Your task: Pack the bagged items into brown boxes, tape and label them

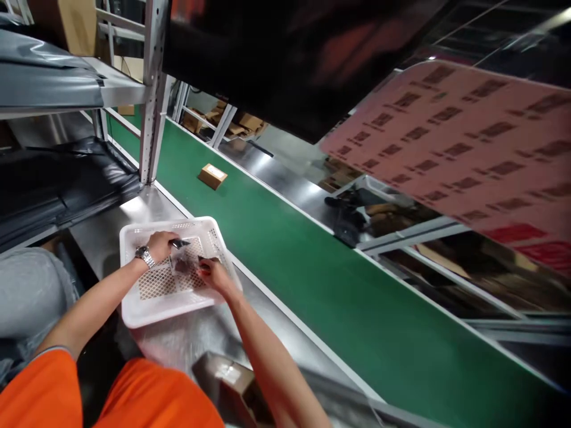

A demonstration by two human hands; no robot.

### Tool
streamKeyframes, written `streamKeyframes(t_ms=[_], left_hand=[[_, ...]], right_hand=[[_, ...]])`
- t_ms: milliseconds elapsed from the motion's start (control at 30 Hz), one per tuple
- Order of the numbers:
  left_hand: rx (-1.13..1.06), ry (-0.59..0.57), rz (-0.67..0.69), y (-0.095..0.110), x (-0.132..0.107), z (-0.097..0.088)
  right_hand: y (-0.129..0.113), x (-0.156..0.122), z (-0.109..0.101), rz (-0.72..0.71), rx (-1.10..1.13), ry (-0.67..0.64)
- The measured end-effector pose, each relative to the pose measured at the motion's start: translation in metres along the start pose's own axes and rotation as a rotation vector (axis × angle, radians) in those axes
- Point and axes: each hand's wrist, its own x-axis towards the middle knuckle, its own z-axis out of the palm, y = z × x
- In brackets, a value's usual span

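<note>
Both hands are closed on one small clear packet (pixel 184 261): left hand (pixel 160 244) pinches its upper edge, right hand (pixel 215 274) grips the lower corner. Packet lies inside the white basket (pixel 134 315) on the steel tabletop (pixel 187 339). Judged early: packet not yet lifted out. One cardboard box (pixel 213 176) lies on the green belt (pixel 312 285) beyond.

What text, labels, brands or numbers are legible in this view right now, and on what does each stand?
No text is readable here.
Pink sheet: rows of dark printed marks, red patches lower down, all blurred.
Small box on the green belt: pale label, too small.
Nearer box at the bottom edge: pale label, blurred.
Clear packet between left hand and right hand: no legible print.
</note>
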Motion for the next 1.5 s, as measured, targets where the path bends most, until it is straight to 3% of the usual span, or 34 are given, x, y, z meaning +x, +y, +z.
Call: streamKeyframes(t_ms=[133, 233, 300, 367, 467, 533, 600, 700, 833, 1000, 1333, 1500], left_hand=[[-0.113, -0.019, 0.091, 0.021, -0.024, 0.000], [-0.190, -0.086, 0.253, 0.056, -0.049, 0.021], [-0.234, -0.166, 0.377, 0.085, -0.070, 0.050], [-0.280, -0.276, 0.475, 0.114, -0.095, 0.091], [-0.314, -0.477, 0.552, 0.150, -0.134, 0.164], [-0.260, -0.610, 0.554, 0.167, -0.155, 0.208], [-0.148, -0.696, 0.516, 0.177, -0.172, 0.240], [0.004, -0.747, 0.479, 0.183, -0.188, 0.262], [0.221, -0.789, 0.515, 0.192, -0.197, 0.265], [0.487, -0.784, 0.599, 0.205, -0.201, 0.272], [0.581, -0.742, 0.664, 0.206, -0.202, 0.290], [0.643, -0.764, 0.585, 0.209, -0.187, 0.280]], right_hand=[[-0.003, -0.035, -0.037, -0.005, 0.145, 0.198], [0.006, -0.104, -0.061, -0.053, 0.343, 0.429], [0.017, -0.167, -0.065, -0.028, 0.440, 0.537], [0.029, -0.233, -0.053, 0.049, 0.487, 0.607], [0.053, -0.317, -0.012, 0.204, 0.461, 0.704], [0.072, -0.356, 0.024, 0.316, 0.420, 0.783], [0.087, -0.379, 0.059, 0.400, 0.398, 0.842], [0.100, -0.392, 0.099, 0.447, 0.357, 0.825], [0.102, -0.398, 0.117, 0.499, 0.157, 0.725], [0.106, -0.411, 0.107, 0.459, 0.108, 0.552], [0.100, -0.409, 0.084, 0.384, -0.013, 0.227], [0.097, -0.411, 0.085, 0.384, -0.003, 0.249]])
